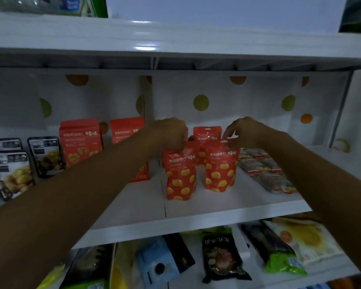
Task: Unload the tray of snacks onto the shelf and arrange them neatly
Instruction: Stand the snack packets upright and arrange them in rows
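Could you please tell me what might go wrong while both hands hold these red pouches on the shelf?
1. The left hand and right hand hold the left pouch and right pouch only by their top edges; either might topple on release.
2. The rear pouch stands just behind the hands and could be knocked over.
3. The right pouch could nudge the nearby flat packets.

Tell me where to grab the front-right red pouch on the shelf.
Pinch the front-right red pouch by its flat sealed top, from above. It stands upright, body bulging, a rear pouch and left pouch close by; the right hand pinches there.
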